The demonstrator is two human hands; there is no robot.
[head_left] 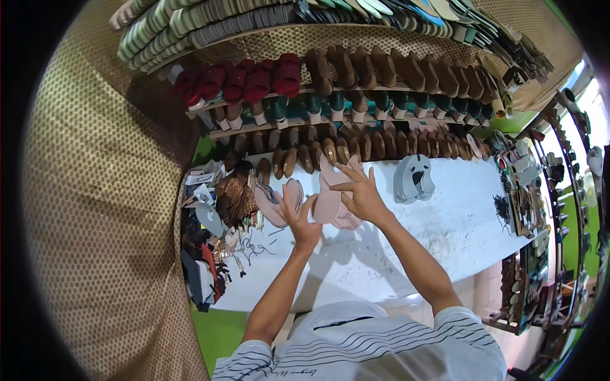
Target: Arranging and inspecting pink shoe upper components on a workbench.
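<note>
Several flat pink shoe insoles lie together on the white tabletop between my hands. My right hand rests over their right side, fingers stretched out and apart, pointing left and away from me. Just left of them is my left hand, open, with its fingers spread and the thumb close to the insoles' left edge. I cannot tell whether the thumb touches them. Beyond that hand lies another group of insoles, a pink one among them, with grey pieces partly hidden behind my fingers.
A stack of grey sole-shaped pieces sits at the table's right. Clutter with brown strips crowds the left end. Brown shoe forms line the back edge, below shelves of red sandals and more forms. Tools fill the right end.
</note>
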